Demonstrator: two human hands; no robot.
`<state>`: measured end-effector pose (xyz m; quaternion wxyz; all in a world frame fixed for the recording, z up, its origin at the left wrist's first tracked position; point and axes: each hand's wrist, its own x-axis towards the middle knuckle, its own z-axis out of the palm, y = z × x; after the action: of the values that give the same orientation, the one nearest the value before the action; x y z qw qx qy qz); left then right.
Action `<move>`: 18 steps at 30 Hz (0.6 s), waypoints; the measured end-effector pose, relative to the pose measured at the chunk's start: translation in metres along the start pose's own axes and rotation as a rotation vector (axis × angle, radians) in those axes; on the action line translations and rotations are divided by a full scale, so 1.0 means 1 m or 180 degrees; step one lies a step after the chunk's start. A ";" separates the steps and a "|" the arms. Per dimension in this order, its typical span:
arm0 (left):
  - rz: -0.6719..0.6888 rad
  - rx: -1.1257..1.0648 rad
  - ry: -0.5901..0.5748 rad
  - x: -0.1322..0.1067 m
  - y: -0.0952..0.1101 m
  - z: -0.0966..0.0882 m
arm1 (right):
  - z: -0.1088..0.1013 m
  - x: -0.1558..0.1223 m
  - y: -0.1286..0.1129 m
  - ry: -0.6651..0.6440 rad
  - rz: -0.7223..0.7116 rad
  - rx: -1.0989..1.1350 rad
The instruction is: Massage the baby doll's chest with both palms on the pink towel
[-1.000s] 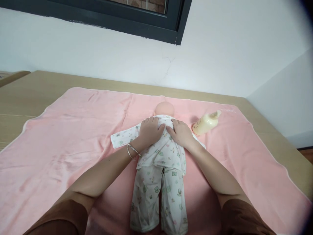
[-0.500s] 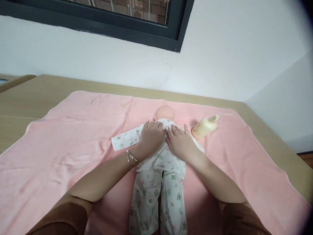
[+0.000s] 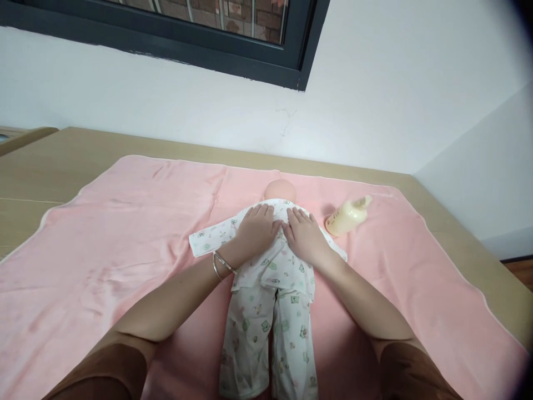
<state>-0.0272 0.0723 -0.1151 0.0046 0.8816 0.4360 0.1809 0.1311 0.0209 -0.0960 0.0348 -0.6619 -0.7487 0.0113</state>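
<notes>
The doll lies on a blanket (bottle to the right) atop a table.

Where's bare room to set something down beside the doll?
Widest: the pink cloth left of the doll, between its outstretched sleeve and the cloth's left edge. Another: right of the bottle, toward the cloth's right edge. Crowded: the doll's upper shirt, under the left hand and right hand.

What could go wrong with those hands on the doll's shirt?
The bottle might tip if the right hand swings outward, since it sits close by on soft cloth. The cloth, already wrinkled, could bunch further if the doll is pushed along it. The loose shirt may ride up if the left hand or right hand slides, as both rest on it.
</notes>
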 end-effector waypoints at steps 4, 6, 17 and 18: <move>0.0199 0.0237 -0.0150 -0.010 0.015 -0.018 | -0.008 -0.022 -0.012 0.0104 -0.0305 -0.0275; 0.0123 0.0171 -0.0204 -0.009 0.014 -0.024 | -0.012 -0.023 -0.011 0.0082 -0.0254 -0.0231; -0.0173 0.0244 -0.0154 0.001 0.006 -0.009 | 0.004 0.012 0.013 0.0201 -0.0084 0.0250; -0.0078 0.0314 -0.0193 -0.002 0.010 -0.011 | 0.006 0.008 0.009 0.0261 -0.0122 0.0160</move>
<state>-0.0239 0.0631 -0.1033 -0.0235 0.8804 0.4548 0.1324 0.1386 0.0300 -0.1022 0.0823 -0.6463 -0.7586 0.0023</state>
